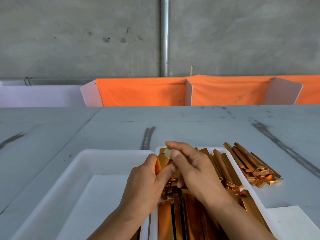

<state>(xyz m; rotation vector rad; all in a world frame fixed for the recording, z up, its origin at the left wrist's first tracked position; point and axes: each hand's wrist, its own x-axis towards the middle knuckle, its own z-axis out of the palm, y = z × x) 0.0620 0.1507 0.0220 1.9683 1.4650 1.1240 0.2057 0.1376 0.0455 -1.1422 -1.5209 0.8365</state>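
Scuffed grey tabletop [190, 122], shallow white plastic tray [83, 163] at left holding a flat white sheet [103, 196], orange cloth [143, 92] along the far edge, upright white divider panel [189, 93], vertical grey metal pipe [165, 37] on a concrete wall [69, 35]

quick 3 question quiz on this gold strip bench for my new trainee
1. True or false: the left hand and right hand both grip one gold strip.
2. Where does the pile of strips outside the trays lie? A on the floor; B on the table beside the right tray; C on a shelf.
3. What lies in the left tray?
Key: 1 true; 2 B; 3 a white sheet.
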